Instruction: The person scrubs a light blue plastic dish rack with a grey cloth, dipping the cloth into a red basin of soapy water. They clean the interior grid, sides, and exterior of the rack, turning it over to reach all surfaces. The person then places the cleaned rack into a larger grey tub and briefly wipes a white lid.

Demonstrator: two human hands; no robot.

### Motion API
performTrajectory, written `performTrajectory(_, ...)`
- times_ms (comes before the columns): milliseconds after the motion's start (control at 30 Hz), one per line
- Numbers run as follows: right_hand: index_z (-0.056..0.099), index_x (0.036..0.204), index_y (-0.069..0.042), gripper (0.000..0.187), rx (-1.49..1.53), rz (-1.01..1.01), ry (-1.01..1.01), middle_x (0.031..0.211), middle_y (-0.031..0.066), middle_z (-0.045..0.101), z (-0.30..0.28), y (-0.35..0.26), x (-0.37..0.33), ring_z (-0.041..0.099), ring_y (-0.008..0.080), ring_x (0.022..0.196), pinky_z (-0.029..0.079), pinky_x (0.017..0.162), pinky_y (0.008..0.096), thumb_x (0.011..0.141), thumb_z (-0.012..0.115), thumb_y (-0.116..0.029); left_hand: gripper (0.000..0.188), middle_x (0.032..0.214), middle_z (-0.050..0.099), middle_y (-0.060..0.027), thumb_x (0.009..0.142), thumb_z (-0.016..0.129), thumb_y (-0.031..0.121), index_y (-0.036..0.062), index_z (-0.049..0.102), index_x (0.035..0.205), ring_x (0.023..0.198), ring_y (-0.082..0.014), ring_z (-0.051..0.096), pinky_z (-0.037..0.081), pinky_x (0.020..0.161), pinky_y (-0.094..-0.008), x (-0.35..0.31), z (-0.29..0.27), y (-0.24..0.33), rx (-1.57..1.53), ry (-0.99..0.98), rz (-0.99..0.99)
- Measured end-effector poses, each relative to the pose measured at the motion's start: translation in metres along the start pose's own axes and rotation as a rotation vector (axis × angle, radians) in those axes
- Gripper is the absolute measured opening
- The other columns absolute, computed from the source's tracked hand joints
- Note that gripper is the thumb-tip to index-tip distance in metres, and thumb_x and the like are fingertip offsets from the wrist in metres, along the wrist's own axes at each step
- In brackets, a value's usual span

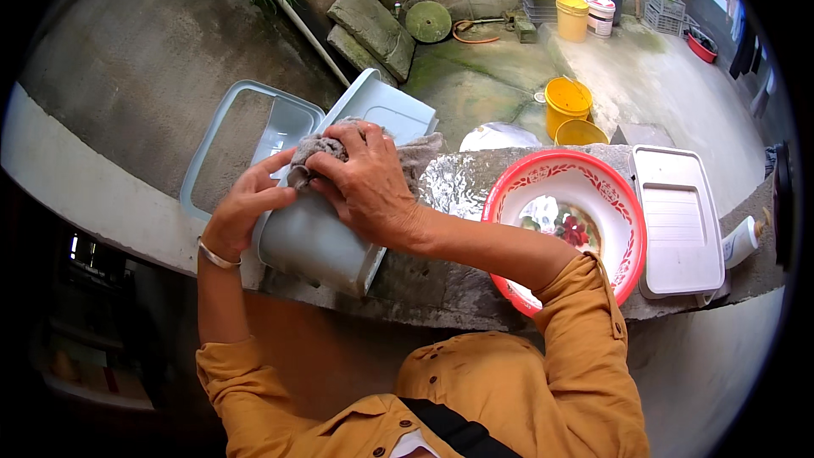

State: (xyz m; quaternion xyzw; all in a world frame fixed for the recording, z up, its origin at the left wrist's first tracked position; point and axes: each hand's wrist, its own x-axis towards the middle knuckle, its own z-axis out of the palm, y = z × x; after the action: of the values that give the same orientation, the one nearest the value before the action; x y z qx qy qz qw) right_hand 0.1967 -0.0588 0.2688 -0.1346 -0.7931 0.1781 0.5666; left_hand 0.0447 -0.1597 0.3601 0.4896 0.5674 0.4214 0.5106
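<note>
A light grey-blue plastic bin (315, 242) lies tilted on the stone ledge in front of me. My right hand (369, 178) is closed around a wet-looking grey cloth (320, 149), pressing it against the bin's upper edge. On the left side of that edge, my left hand (250, 203) grips the bin between thumb and fingers, close to the cloth. The exact contact under the fingers is partly hidden. Beyond the hands, a pale blue frame-like plastic piece (197, 165) leans beside the bin.
To the right stands a red-rimmed floral basin (640, 233) with shiny liquid in it. Past it are a white plastic lid (678, 212) and a white bottle (740, 242). Yellow buckets (566, 100) stand on the lower floor; stone slabs (373, 30) lean against the far wall.
</note>
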Motion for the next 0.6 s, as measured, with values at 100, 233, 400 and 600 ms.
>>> performTrajectory(100, 0.062, 0.097, -0.015, 0.023, -0.015, -0.038, -0.063, 0.119, 0.0122, 0.049, 0.008, -0.011, -0.010, 0.043, 0.0368, 0.110, 0.036, 0.090, 0.0473, 0.076, 0.069, -0.016, 0.060, 0.115, 0.055, -0.0068, 0.076, 0.072, 0.013, -0.0014, 0.044, 0.128, 0.101, -0.0103, 0.053, 0.046, 0.086, -0.0240, -0.001, 0.010, -0.011, 0.171, 0.029, -0.059)
performTrajectory(233, 0.063, 0.096, -0.016, 0.022, 0.088, -0.002, -0.094, 0.118, 0.0097, 0.050, 0.004, 0.007, -0.003, 0.045, 0.0342, 0.108, 0.037, 0.089, 0.0461, 0.075, 0.070, -0.017, 0.061, 0.116, 0.055, -0.0103, 0.080, 0.069, 0.013, -0.0050, 0.040, 0.130, 0.104, -0.0133, 0.053, 0.045, 0.088, -0.0254, -0.021, 0.019, -0.016, 0.283, 0.054, 0.071)
performTrajectory(400, 0.067, 0.099, -0.018, 0.019, 0.122, 0.277, -0.022, 0.108, 0.0083, 0.057, 0.003, 0.093, 0.041, 0.052, 0.0294, 0.098, 0.044, 0.080, 0.0381, 0.083, 0.064, -0.028, 0.057, 0.112, 0.057, -0.0114, 0.083, 0.063, 0.010, -0.0080, 0.037, 0.130, 0.101, -0.0137, 0.055, 0.046, 0.087, -0.0261, -0.040, 0.040, -0.020, 0.163, 0.120, 0.071)
performTrajectory(600, 0.067, 0.095, -0.014, 0.016, 0.049, 0.214, 0.067, 0.106, 0.0088, 0.058, -0.015, 0.084, 0.041, 0.054, 0.0308, 0.094, 0.045, 0.078, 0.0389, 0.083, 0.062, -0.025, 0.053, 0.114, 0.056, -0.0104, 0.084, 0.062, 0.007, -0.0075, 0.037, 0.129, 0.102, -0.0125, 0.054, 0.045, 0.088, -0.0253, -0.034, 0.041, -0.029, 0.193, 0.159, 0.141)
